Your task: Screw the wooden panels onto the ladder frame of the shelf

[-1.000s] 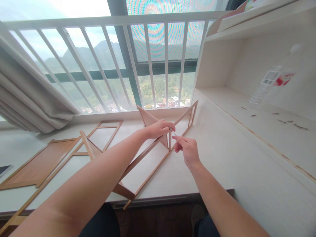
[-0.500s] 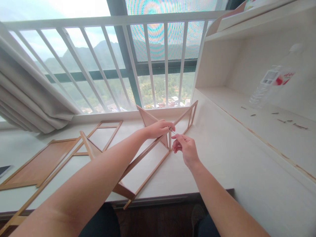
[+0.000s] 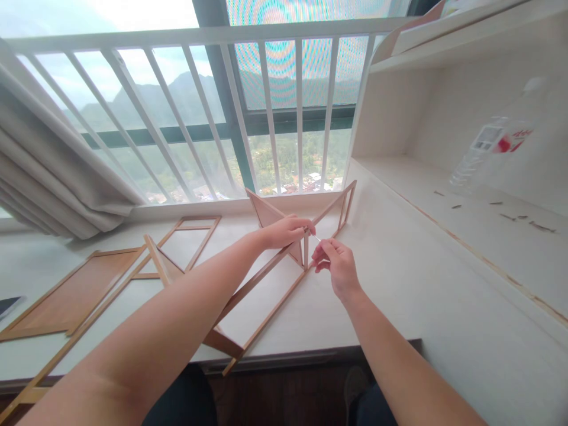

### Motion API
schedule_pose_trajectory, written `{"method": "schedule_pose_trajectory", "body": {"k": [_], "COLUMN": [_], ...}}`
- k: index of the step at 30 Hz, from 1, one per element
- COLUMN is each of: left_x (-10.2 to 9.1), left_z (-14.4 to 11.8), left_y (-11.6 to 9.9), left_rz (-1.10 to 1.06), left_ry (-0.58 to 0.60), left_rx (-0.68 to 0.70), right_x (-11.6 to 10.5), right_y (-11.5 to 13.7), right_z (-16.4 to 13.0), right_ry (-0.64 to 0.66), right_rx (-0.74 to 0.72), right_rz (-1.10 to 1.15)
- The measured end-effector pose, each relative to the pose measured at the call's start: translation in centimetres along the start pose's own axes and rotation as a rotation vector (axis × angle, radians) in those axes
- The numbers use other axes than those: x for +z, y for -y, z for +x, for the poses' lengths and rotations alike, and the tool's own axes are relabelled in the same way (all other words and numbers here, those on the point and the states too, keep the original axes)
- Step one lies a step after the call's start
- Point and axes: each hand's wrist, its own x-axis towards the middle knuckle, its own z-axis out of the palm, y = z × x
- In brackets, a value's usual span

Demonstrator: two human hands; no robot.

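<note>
A brown wooden frame (image 3: 261, 275) with slim rails and panel ends stands on the white window ledge. My left hand (image 3: 286, 231) is closed over its upper rail, fingertips at a joint where a small piece of metal shows. Just right of that joint, my right hand (image 3: 341, 267) pinches a thin metal rod (image 3: 317, 238) between thumb and fingers. The rod looks like a small hex key, and its far end reaches to the joint by my left fingertips. Whether its tip sits in a fastener is too small to tell.
Left on the ledge lie a ladder-like wooden frame (image 3: 204, 245), a wooden panel (image 3: 75, 293) and a dark flat object (image 3: 9, 306). The right shelf holds a plastic bottle (image 3: 481, 151) and several small dark pieces. White railing (image 3: 298, 118) and grey curtain (image 3: 57, 160) stand behind.
My right hand has shifted slightly right and up, away from my left fingertips, so more of the rod shows. My left hand and the wooden frame have stayed in place.
</note>
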Motion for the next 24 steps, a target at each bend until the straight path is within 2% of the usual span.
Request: {"method": "schedule_pose_trajectory", "body": {"k": [5,12,24], "left_x": [0.0,0.1,0.1], "left_z": [0.1,0.0,0.1], "left_y": [0.1,0.1,0.2], "left_rz": [0.025,0.041,0.003], "left_ry": [-0.001,-0.008,-0.010], "left_rx": [0.022,0.027,0.018], "right_x": [-0.7,-1.1,-1.1], "right_y": [-0.5,-0.7,-0.8], "right_z": [0.1,0.2,0.6], "right_ry": [0.018,0.084,0.078], "right_rx": [-0.127,-0.172,-0.252], "right_rz": [-0.233,-0.480,-0.644]}}
